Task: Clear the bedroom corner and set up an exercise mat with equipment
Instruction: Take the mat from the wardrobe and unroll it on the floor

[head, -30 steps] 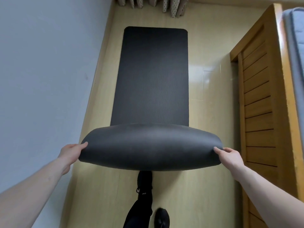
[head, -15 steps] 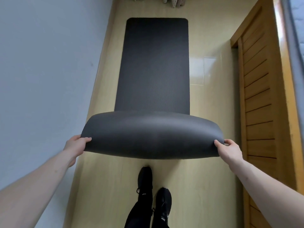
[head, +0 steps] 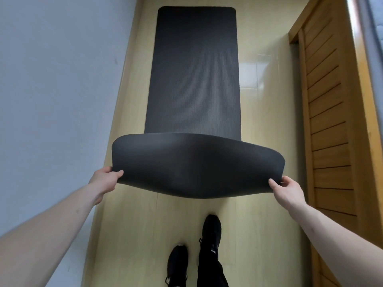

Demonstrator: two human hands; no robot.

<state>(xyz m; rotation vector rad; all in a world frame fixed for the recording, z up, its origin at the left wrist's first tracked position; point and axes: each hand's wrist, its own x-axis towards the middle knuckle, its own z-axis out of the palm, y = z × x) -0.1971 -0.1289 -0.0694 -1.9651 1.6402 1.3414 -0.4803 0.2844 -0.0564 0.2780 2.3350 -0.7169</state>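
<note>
One dark grey ribbed foam exercise mat (head: 195, 71) lies flat along the pale wooden floor (head: 267, 125) towards the far end; its near end is lifted and sags between two hands. The left hand (head: 105, 181) and right hand (head: 287, 190) each pinch a near corner.

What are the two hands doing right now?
Left hand: pinches the near left corner of the black exercise mat.
Right hand: pinches the near right corner of the mat.
</note>
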